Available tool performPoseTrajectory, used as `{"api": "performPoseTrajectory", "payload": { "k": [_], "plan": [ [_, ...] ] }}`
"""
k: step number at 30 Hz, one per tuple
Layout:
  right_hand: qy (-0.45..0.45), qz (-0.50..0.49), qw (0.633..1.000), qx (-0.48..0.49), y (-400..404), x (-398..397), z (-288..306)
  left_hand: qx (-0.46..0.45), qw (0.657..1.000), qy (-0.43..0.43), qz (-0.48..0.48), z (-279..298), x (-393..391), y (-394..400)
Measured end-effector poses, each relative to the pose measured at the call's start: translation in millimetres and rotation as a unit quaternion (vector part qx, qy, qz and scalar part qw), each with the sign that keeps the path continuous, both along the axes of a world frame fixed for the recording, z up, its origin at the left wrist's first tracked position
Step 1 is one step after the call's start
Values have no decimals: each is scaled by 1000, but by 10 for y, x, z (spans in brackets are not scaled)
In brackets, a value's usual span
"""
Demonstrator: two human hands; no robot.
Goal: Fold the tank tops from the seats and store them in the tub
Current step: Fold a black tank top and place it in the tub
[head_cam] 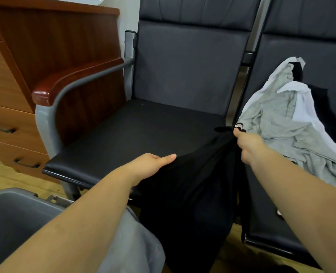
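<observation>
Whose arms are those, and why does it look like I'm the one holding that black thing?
The camera sits on a person's head, looking down, so their arms seem like yours. There is no machine here. The right hand grips a black tank top, which hangs off the front of the dark seat. The left hand rests on the same cloth, fingers flat. On the next seat lies a pile of grey, white and black clothes. The grey tub waits at the lower left.
</observation>
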State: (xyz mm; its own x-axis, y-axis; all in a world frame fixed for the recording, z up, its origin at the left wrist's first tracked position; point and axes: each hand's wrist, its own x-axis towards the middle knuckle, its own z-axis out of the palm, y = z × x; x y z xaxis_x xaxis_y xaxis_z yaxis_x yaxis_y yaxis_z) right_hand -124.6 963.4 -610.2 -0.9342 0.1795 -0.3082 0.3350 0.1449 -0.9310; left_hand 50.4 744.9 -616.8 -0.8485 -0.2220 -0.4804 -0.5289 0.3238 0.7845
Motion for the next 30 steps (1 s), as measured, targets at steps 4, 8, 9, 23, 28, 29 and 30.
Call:
{"api": "performPoseTrajectory", "payload": {
  "k": [4,8,9,23,28,29,30],
  "plan": [
    [40,9,999,1,153,38,125,84,994,25,70,24,59,-28],
    [82,129,986,-67,202,270,302,246,949,50,191,27,117,-96],
    [71,188,976,-89,197,366,372,260,942,53,207,26,130,-112],
    [92,556,760,323,102,1246,355,296,911,104,267,90,348,-69],
    [73,536,699,468,288,1255,665,234,931,117,255,62,382,-2],
    [51,538,684,491,338,1258,739,222,933,124,255,52,380,1],
    [22,540,678,498,393,1259,811,213,934,132,254,57,381,4]
  ]
}}
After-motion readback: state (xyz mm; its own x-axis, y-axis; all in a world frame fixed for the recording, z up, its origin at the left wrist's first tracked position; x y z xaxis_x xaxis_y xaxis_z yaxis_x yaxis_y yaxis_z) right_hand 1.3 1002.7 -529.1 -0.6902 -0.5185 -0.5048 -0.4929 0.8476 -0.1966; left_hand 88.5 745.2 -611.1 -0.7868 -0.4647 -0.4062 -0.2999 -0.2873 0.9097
